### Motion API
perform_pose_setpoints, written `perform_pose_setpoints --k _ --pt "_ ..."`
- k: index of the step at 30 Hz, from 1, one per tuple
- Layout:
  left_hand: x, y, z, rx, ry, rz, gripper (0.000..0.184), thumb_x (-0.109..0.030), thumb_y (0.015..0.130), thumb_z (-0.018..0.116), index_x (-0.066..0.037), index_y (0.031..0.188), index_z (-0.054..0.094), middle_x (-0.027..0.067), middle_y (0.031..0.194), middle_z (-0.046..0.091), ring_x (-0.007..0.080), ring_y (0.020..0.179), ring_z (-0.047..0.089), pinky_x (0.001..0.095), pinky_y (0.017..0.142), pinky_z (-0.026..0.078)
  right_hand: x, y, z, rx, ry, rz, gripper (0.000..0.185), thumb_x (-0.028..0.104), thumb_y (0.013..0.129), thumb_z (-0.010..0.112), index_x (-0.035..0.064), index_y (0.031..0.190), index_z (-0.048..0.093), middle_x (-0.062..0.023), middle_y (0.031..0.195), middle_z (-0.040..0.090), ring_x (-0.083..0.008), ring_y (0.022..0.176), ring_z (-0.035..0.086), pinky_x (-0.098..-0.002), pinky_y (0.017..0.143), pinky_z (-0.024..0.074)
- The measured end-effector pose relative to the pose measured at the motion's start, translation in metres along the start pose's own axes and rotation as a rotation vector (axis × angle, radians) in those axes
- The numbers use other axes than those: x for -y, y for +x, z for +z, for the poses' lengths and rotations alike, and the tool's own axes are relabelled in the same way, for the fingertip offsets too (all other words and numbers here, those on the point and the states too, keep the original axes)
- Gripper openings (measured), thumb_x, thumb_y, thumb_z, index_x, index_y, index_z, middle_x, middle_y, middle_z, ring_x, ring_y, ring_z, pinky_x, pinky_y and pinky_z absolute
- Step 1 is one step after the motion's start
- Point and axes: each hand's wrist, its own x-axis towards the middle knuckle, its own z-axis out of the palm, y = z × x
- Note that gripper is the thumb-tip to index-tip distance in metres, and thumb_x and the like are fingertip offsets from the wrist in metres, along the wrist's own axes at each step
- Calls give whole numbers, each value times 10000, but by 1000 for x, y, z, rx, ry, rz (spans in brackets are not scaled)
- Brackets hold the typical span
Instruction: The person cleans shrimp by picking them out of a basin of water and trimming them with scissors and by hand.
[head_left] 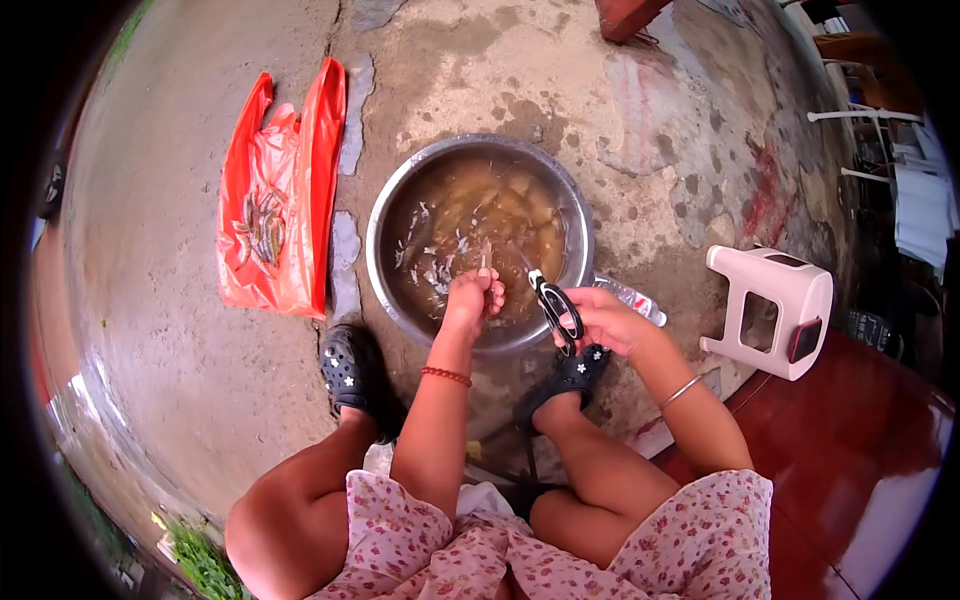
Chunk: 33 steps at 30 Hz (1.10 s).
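A wide metal basin (382, 270) of murky brown water stands between my feet, with pale bits floating at its left side. My left hand (476, 300) is closed over the basin, pinching a small, slender thing that looks like a shrimp (486, 254). Just right of it, my right hand (603, 318) grips black-handled scissors (552, 303), their blades pointing up and left over the water. On the ground to the left lies a red plastic bag (305, 190) with several shrimp (263, 226) on it.
A clear plastic bottle (632, 298) lies against the basin's right side. Farther right is a pink plastic stool (745, 290) on its side, by dark red flooring (840, 450). My feet, in black clogs (345, 368), flank the basin's near side on rough concrete.
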Motion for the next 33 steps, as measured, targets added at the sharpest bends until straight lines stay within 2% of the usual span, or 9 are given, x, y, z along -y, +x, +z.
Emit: perform_pose_setpoints --k 3,5,8,9,12,18,22,25,33 --pt "2 -6 16 228 -280 19 186 -185 946 398 -64 851 504 37 659 549 135 537 506 267 473 416 -1 -10 8 -126 55 -262 494 147 737 657 18 1169 457 -98 822 606 -168 711 612 -283 604 500" --pt "5 -7 21 415 -444 31 183 -187 945 400 -65 868 513 66 744 588 150 618 551 279 563 463 3 -13 8 -176 53 -310 488 149 740 654 18 1167 457 -89 807 601 -168 708 612 -284 611 500" --pt "-5 -29 47 220 -378 39 173 -185 942 410 -64 894 524 101 838 625 171 702 599 277 623 485 13 -13 15 -259 58 -374 459 164 747 655 30 1146 471 -55 759 582 -146 679 598 -274 600 493" --pt "-4 -30 47 278 -386 97 163 -185 936 428 -65 927 539 109 972 628 182 837 611 285 707 491 15 -11 15 -293 46 -366 443 166 748 656 40 1134 479 -44 751 579 -132 663 588 -268 589 487" --pt "-2 -33 50 305 -449 154 155 -188 928 449 -73 947 551 73 1062 602 165 947 575 298 764 475 21 -4 23 -375 21 -366 386 177 743 665 71 1077 501 -13 735 573 -96 626 561 -246 549 466" --pt "-5 -39 51 382 -527 206 138 -217 909 483 -100 932 553 62 1174 543 160 1033 521 318 814 456 26 7 30 -527 -36 -461 482 158 661 742 8 1030 472 -33 765 584 -125 639 596 -239 536 486" --pt "2 -36 54 383 -560 185 126 -208 904 496 -99 936 549 55 1153 550 129 894 535 298 786 453 26 22 32 -450 -28 -541 477 89 692 714 -28 1074 453 -89 846 609 -155 638 617 -265 557 507" --pt "5 -37 59 520 -661 191 105 -184 893 519 -92 938 545 25 1049 561 77 679 447 256 738 427 26 28 36 -462 -17 -567 473 29 706 683 -48 1105 440 -98 853 608 -165 636 624 -265 572 509" --pt "12 -41 69 504 -647 196 109 -197 905 504 -105 944 545 -5 1030 563 64 686 444 239 740 414 18 32 32 -521 -7 -553 493 -45 684 644 -62 1127 427 -107 857 605 -160 619 617 -259 548 501"
